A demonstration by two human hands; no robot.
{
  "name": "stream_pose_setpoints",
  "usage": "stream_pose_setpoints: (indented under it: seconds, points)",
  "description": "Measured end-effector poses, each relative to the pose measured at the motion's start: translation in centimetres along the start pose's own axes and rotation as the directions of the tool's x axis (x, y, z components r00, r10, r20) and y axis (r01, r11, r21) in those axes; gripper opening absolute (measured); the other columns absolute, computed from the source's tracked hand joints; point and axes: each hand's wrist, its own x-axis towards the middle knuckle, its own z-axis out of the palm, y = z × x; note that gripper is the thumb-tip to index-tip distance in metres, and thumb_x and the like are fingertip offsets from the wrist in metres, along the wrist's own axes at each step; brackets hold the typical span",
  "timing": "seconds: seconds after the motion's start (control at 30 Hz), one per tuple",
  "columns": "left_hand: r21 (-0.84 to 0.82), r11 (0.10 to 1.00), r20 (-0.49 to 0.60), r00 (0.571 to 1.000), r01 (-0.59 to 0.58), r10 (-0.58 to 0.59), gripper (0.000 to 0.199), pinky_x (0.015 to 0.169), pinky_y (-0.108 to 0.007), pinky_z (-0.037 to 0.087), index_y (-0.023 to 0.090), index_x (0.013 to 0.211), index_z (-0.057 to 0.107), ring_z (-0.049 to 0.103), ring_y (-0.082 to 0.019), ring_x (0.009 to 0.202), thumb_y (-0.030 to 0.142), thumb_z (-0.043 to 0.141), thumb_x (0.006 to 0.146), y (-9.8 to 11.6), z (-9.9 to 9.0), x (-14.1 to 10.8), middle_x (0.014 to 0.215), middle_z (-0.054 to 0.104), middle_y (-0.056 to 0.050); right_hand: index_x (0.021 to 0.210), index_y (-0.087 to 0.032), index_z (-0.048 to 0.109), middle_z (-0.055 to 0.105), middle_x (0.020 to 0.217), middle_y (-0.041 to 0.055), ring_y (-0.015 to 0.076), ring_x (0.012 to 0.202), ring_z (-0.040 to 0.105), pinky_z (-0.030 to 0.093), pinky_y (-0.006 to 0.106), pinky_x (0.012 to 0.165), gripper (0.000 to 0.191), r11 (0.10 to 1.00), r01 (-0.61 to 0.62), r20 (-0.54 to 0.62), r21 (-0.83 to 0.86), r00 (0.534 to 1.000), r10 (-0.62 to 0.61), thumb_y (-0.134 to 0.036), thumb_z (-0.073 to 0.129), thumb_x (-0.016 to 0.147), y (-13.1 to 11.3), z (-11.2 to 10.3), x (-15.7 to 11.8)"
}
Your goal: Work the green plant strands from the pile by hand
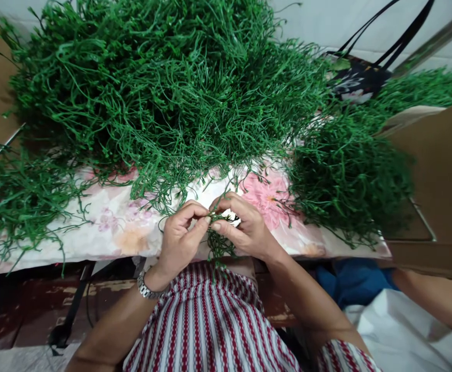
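My left hand (pixel 183 235) and my right hand (pixel 245 225) meet at the table's front edge. Each is pinched, thumb against forefinger, on a small bunch of thin green stems (pixel 221 244) that look like plastic. The lower part of the bunch hangs down between my hands, above my lap. Just beyond my fingers, loose green stems (pixel 167 183) trail over the floral tablecloth (pixel 133 232) from a large heap of the same stems (pixel 179 88). Where my fingertips touch, the exact grip is partly hidden.
A smaller pile of stems (pixel 24 201) lies at the left and a denser one (pixel 349 181) at the right. Behind stands a dark floral bag (pixel 359 80) with black handles. Cardboard (pixel 438 175) borders the right side. Another person's arm (pixel 431 297) shows at lower right.
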Motion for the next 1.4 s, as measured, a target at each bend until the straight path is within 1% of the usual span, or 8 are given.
stream_pose_setpoints:
  seconds: [0.13,0.27,0.57,0.87,0.97,1.07,1.27,1.4]
  points:
    - [0.16,0.985,0.029,0.997,-0.07,0.067,0.008,0.063,-0.023,0.037,0.017,0.071,0.053,0.047,-0.012,0.068,0.013,0.051,0.078,0.6,-0.1,-0.1,0.069,0.05,0.001,0.086,-0.015,0.054,0.055,0.078,0.0035,0.0128,0.075,0.053,0.044,0.027,0.069,0.007,0.997,-0.002,-0.018,-0.077,1.0,0.0,-0.022,0.052,0.086,0.2,0.0,-0.3]
    - [0.296,0.947,0.092,0.99,-0.127,0.104,0.01,0.065,-0.023,0.037,0.018,0.072,0.053,0.048,-0.012,0.068,0.01,0.05,0.078,1.2,-0.5,-0.2,0.07,0.052,0.001,0.09,-0.014,0.053,0.058,0.084,0.0074,0.0153,0.082,0.055,0.045,0.03,0.074,0.01,0.996,0.002,0.082,-0.088,0.997,0.005,-0.022,0.048,0.088,0.3,-0.3,-0.4]
    - [0.202,0.978,0.162,0.984,0.042,-0.075,0.01,0.05,-0.021,0.026,0.018,0.072,0.045,0.033,-0.008,0.053,0.018,0.049,0.081,0.7,-0.8,-0.2,0.06,0.035,0.005,0.09,-0.014,0.05,0.053,0.077,0.0025,0.0101,0.069,0.049,0.041,0.022,0.063,0.009,0.983,0.093,0.142,-0.162,0.987,-0.07,-0.022,0.046,0.09,0.5,-0.5,-0.1]
    - [0.338,0.936,0.345,0.938,-0.096,-0.029,0.019,0.05,-0.02,0.026,0.017,0.06,0.042,0.033,-0.007,0.051,0.014,0.049,0.077,1.5,-1.1,1.1,0.053,0.034,0.006,0.082,-0.013,0.049,0.051,0.069,0.0016,0.0108,0.063,0.045,0.034,0.022,0.057,0.012,0.897,0.173,0.367,-0.407,0.93,-0.013,-0.019,0.042,0.09,0.0,-2.1,0.1]
    - [0.375,0.92,0.394,0.918,-0.111,-0.05,0.02,0.048,-0.02,0.023,0.016,0.057,0.04,0.031,-0.006,0.049,0.01,0.047,0.075,1.7,-1.1,1.6,0.051,0.031,0.006,0.078,-0.014,0.05,0.05,0.066,0.0006,0.0101,0.059,0.043,0.032,0.022,0.054,0.015,0.896,0.206,0.443,-0.394,0.896,-0.011,-0.018,0.042,0.09,0.3,-2.5,0.3]
    - [0.374,0.912,0.515,0.856,-0.166,-0.056,0.022,0.047,-0.02,0.023,0.016,0.054,0.038,0.032,-0.006,0.048,0.006,0.045,0.073,2.0,-1.3,1.7,0.05,0.03,0.006,0.079,-0.013,0.053,0.055,0.069,0.0014,0.0097,0.061,0.048,0.035,0.021,0.058,0.014,0.935,0.223,0.538,-0.277,0.842,-0.041,-0.015,0.042,0.089,0.5,-3.1,0.5]
    - [0.224,0.908,0.814,0.581,-0.355,0.026,0.021,0.053,-0.024,0.031,0.016,0.059,0.05,0.042,-0.009,0.053,0.005,0.042,0.075,2.7,-2.0,0.8,0.056,0.048,0.001,0.071,-0.015,0.054,0.057,0.067,-0.0001,0.0082,0.062,0.051,0.038,0.019,0.06,0.016,0.987,0.158,0.779,0.007,0.618,-0.104,-0.013,0.047,0.086,-0.7,-3.9,0.3]
    - [0.136,0.905,0.889,0.453,-0.402,0.067,0.021,0.053,-0.027,0.03,0.017,0.06,0.046,0.044,-0.011,0.054,0.001,0.042,0.072,3.3,-2.0,-0.1,0.056,0.048,0.0,0.066,-0.017,0.05,0.054,0.064,-0.001,0.0081,0.06,0.048,0.039,0.019,0.06,0.02,0.991,0.076,0.829,0.111,0.543,-0.134,-0.006,0.044,0.081,-1.7,-4.0,-0.2]
